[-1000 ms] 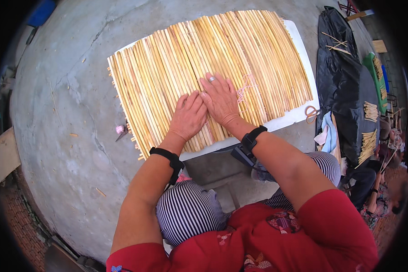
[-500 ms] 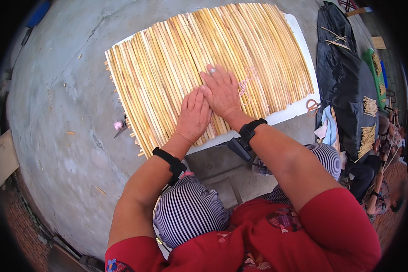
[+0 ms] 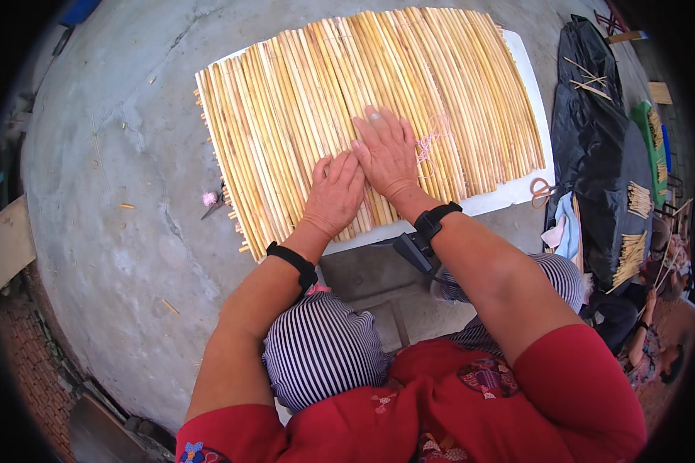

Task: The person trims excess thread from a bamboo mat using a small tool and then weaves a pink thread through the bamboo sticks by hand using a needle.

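Observation:
A wide mat of pale yellow reed-like sticks [image 3: 286,123], laid side by side, covers most of a white board [image 3: 534,100]. Near the middle of the mat my left hand [image 3: 335,193] rests on the sticks, its fingers slightly bent and pointing away from me. My right hand [image 3: 390,154] lies flat beside it, fingers stretched out, with a ring on one finger. The two hands meet or nearly meet at the right thumb. Neither holds anything that I can see. Loose pink string [image 3: 434,143] lies in a tangle just right of my right hand.
Scissors with brown handles [image 3: 542,190] lie at the board's right corner, near a light blue cloth [image 3: 568,230]. Black plastic sheeting [image 3: 591,131] on the right carries bundles of short sticks [image 3: 632,253]. A pink ball of string [image 3: 210,198] is left of the mat. Another person sits at far right.
The whole scene has shifted slightly to the right in view. Both hands stay on the middle of the mat, the left fingers a little more bent.

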Tool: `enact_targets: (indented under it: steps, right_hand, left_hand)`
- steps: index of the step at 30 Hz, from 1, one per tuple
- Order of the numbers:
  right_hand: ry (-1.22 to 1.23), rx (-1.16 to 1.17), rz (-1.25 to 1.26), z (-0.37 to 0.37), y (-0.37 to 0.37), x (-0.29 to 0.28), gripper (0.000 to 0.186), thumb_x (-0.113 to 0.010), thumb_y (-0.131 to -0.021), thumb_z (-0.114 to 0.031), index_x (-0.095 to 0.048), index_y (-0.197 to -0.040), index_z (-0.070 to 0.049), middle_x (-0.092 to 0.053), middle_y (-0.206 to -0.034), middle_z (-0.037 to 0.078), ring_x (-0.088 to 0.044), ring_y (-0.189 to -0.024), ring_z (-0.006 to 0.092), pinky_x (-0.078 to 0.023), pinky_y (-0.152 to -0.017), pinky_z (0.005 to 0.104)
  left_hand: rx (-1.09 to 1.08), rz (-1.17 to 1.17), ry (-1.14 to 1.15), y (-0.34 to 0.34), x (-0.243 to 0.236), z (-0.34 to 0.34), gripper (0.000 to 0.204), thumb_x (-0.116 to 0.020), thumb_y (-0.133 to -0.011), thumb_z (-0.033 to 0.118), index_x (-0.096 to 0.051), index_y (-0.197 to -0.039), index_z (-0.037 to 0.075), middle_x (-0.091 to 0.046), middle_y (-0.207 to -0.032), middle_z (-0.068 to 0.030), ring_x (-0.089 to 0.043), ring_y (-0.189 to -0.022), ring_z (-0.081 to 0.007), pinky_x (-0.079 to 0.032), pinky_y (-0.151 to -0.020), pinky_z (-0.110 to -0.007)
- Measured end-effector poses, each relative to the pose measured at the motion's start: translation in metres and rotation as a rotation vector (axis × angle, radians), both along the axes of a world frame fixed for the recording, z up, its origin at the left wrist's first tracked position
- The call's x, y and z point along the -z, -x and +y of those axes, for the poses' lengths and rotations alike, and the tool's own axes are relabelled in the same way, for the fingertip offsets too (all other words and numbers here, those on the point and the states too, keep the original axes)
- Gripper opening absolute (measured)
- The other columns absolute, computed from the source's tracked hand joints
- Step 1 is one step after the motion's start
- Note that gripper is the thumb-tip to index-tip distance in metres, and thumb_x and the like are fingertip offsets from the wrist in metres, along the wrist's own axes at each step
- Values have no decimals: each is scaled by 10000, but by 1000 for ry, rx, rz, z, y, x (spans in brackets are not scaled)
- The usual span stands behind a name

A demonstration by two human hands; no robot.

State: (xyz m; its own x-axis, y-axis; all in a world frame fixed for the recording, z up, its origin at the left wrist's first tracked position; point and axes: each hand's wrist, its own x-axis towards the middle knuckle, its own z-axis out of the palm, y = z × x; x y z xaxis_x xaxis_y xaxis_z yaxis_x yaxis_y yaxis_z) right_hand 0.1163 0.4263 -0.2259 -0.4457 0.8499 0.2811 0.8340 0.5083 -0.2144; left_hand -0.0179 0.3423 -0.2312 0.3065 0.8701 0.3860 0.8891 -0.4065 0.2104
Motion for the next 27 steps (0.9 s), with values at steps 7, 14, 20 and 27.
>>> enact_targets:
  steps: [7, 14, 20, 27]
  right_hand:
    - [27, 10, -3, 1, -3, -3, 465, -454, -993, -452, -567, -1354, -182, -464, -1490, 60, -320, -1429, 249, -174, -1177, 475]
    - [12, 2, 0, -1, -5, -4, 471, -462, -988, -456, -567, -1349, -174, -470, -1476, 59, -330, -1415, 250, -179, -1171, 471]
    - [6, -7, -36, 1, -8, -3, 489, -442, -993, -469, -547, -1373, -179, -453, -1487, 49, -306, -1421, 241, -161, -1177, 467]
    - [-3, -3, -52, 2, -4, 0, 485, -434, -996, -476, -549, -1371, -190, -453, -1485, 47, -314, -1412, 241, -169, -1173, 466]
  left_hand:
    - [3, 34, 24, -3, 3, -1, 487, -659, -841, 207, -565, -1277, 12, -512, -1359, -130, -460, -1301, -270, -312, -1104, -469]
    - [84, -141, 196, 5, -9, -3, 721, -731, -799, 141, -420, -1424, -39, -416, -1457, -222, -376, -1371, -405, -308, -1153, -484]
    - [106, -125, 150, 44, -17, -37, 623, -716, -801, 58, -489, -1379, -5, -463, -1443, -184, -408, -1371, -387, -330, -1154, -464]
    - [177, -101, 187, 46, -9, -64, 491, -704, -811, 39, -588, -1286, 3, -533, -1396, -162, -501, -1310, -362, -411, -1104, -455]
